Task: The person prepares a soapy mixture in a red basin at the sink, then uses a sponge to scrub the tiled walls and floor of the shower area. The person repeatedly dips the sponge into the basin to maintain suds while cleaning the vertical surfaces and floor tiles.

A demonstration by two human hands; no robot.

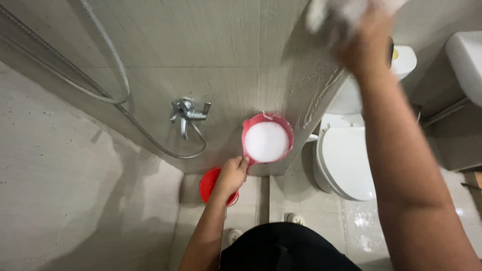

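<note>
Against the left wall tiles the shower hose [108, 60] hung in a long loop, and below its bend the chrome mixer tap [187, 113] jutted out of the corner wall, spout down, well apart from either hand. Moving right, the left hand [232, 175] sat low and central, fingers wrapped tight around the short handle of the pink scoop [267, 140], which was brimming with white foam. That scoop stood out above and just to the right of the left hand, its long axis running from the handle at the lower left up to the bowl at the upper right, bowl mouth facing the camera, close to the edge of the tiled wall column [281, 60]. Directly under the left wrist a red bucket [210, 184] rested on the floor, partly hidden by the forearm. Further right and much higher, the right hand [364, 42] was up against the column's wet, streaked face, closed on a white cloth or sponge [346, 10] that was blurred, so its exact shape could not be told. So the left hand was the one on the scoop, touching it; the right hand was well apart from it, up and to the right, with the scoop's bowl pointing roughly toward that side. Beyond the right arm sat the white toilet [346, 160], lid down, and at the far right edge the corner of a white basin [467, 60].
</note>
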